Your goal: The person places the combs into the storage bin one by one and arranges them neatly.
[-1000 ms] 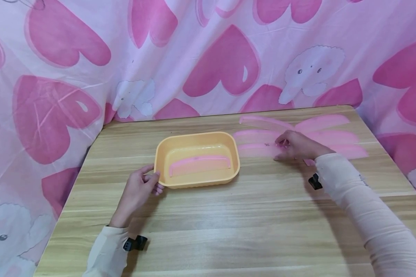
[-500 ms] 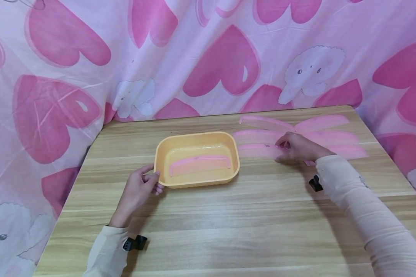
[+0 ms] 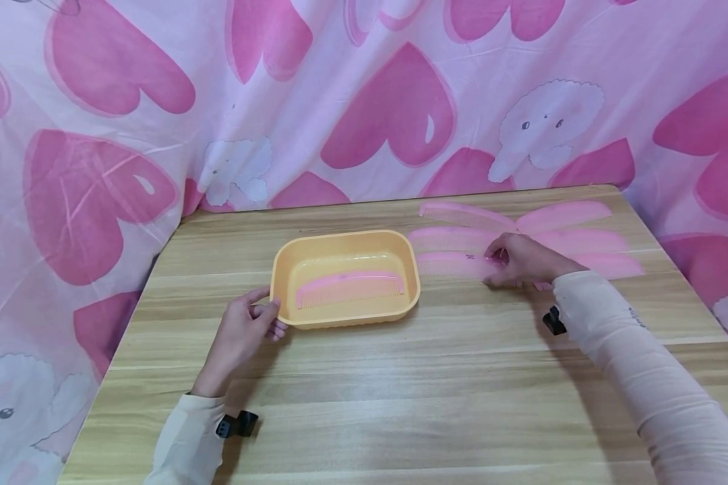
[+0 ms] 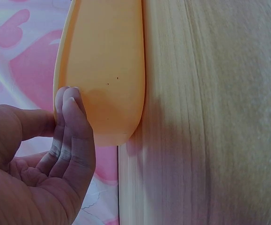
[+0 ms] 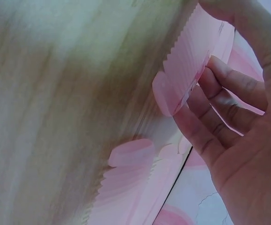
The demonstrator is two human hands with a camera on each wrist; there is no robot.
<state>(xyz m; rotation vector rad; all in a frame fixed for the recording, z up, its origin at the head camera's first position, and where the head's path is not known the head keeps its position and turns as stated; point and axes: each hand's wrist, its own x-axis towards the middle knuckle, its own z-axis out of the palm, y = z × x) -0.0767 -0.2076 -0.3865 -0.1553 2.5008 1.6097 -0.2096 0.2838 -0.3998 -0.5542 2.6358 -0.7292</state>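
My left hand [image 3: 243, 337] pinches the near-left rim of a yellow rectangular basin [image 3: 346, 318]. In the left wrist view, its thumb and fingers lie on either side of the basin's rim [image 4: 57, 89]. One pink comb [image 3: 348, 288] lies inside the basin, spine to the back. At the right, my right hand [image 3: 524, 261] holds a pink translucent comb [image 5: 189, 63] among other combs. Seen from the right wrist, the fingertips are along the spine and the thumb is at the toothed side. That hand hides part of the comb in the head view.
Several more pink combs lie in two columns at the back right, including a left comb [image 3: 451, 236] and a right comb [image 3: 609, 265]. The wooden table [image 3: 370, 404] ends at a pink heart-patterned curtain [image 3: 388, 108] behind and at both sides.
My right hand has shifted slightly to the right and toward me, and the comb's printed mark has moved slightly with it. The left hand and basin have stayed in place.
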